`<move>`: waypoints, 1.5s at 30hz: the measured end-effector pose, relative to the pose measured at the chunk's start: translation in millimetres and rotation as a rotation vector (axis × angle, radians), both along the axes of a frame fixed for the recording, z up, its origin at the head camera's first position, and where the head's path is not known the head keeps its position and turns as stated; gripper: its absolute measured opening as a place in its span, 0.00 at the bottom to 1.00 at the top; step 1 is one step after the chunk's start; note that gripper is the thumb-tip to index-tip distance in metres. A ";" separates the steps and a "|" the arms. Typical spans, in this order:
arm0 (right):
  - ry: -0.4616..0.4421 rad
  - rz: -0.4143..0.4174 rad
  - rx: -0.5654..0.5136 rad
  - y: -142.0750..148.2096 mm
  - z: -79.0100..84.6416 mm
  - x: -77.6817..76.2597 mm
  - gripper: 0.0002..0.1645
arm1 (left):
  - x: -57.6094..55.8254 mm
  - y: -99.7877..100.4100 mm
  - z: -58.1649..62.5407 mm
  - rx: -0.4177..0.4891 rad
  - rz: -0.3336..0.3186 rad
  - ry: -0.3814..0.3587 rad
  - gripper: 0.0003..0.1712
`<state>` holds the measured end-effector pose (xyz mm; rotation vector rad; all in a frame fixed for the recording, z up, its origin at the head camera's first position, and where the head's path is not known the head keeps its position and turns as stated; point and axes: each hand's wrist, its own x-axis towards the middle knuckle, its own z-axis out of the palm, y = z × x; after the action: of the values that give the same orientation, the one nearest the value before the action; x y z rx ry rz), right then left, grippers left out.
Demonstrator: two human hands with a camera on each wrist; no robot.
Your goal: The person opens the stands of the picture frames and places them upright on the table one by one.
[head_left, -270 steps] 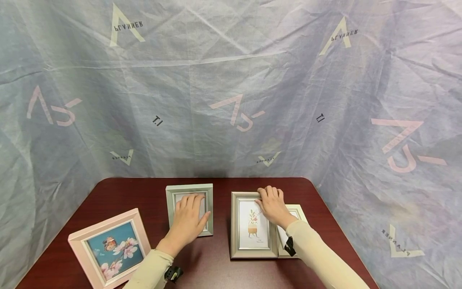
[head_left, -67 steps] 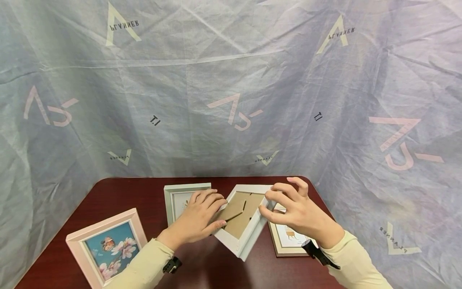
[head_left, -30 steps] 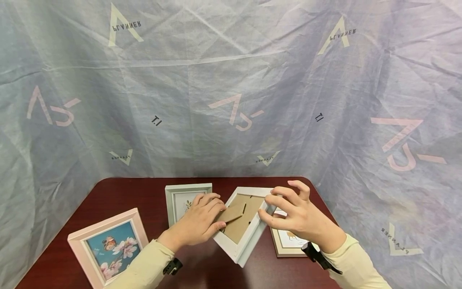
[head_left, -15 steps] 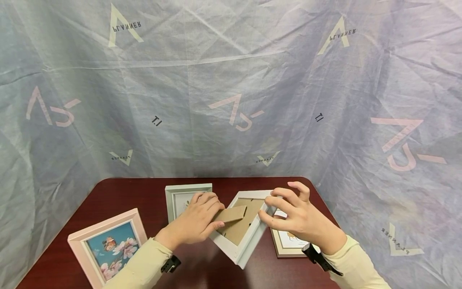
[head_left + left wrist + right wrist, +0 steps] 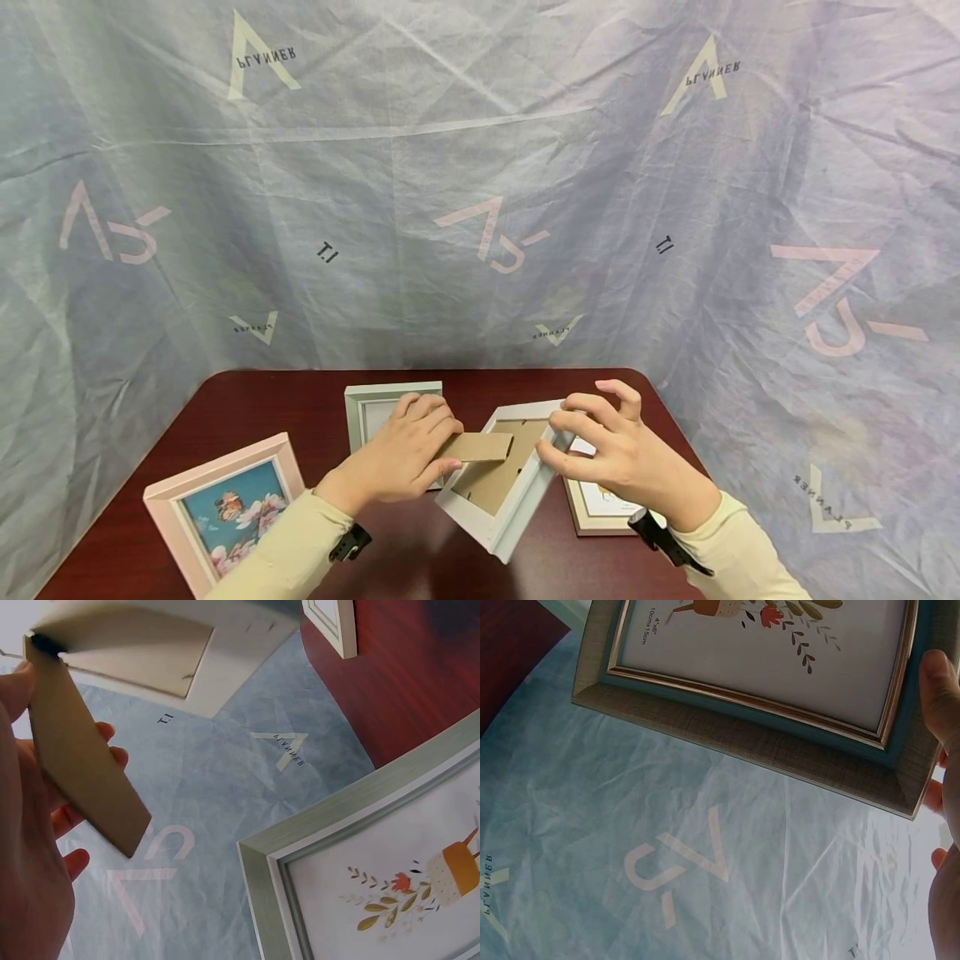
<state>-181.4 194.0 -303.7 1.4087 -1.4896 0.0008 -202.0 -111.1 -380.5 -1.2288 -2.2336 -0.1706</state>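
My right hand (image 5: 622, 458) grips the edge of a picture frame (image 5: 517, 508) in the air, its tan back tilted toward the head camera. In the right wrist view the frame's front (image 5: 742, 724) shows a grey-brown border, a teal inner band and a plant picture, with the thumb on the border. My left hand (image 5: 401, 454) pinches the frame's stand leg (image 5: 483, 447), which is swung out from the back. The left wrist view shows this brown leg (image 5: 86, 765) between thumb and fingers, joined to the back at a dark hinge.
A green frame (image 5: 337, 802) stands behind my left hand. To the left stands a pink frame (image 5: 174, 529) with a butterfly picture. A cream frame (image 5: 607, 523) is partly hidden behind my right hand. Grey printed cloth (image 5: 480, 208) encloses the dark red table (image 5: 285, 400).
The picture frame that stood on the table is now lifted and turned back-side up. Its stand leg has swung further out with my left hand, and the frame has sunk slightly.
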 end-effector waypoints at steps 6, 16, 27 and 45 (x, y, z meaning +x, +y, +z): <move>-0.016 -0.006 0.006 -0.7 1.0 0.9 0.23 | 0.0 -2.1 2.2 -0.011 0.005 0.015 0.20; 0.000 -0.015 0.011 -0.1 0.2 0.8 0.22 | -0.8 -1.5 0.1 -0.002 0.003 0.020 0.33; 0.003 0.000 0.000 -2.0 -0.5 -0.6 0.21 | -0.6 -1.0 -3.7 0.004 0.007 -0.008 0.31; -0.026 -0.014 -0.004 0.6 -5.5 -3.7 0.20 | -1.6 -5.0 -1.4 0.043 0.032 -0.006 0.27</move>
<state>-185.1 194.6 -309.1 1.3998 -1.5206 0.0135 -203.6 -116.2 -381.9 -1.1713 -2.2420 -0.2087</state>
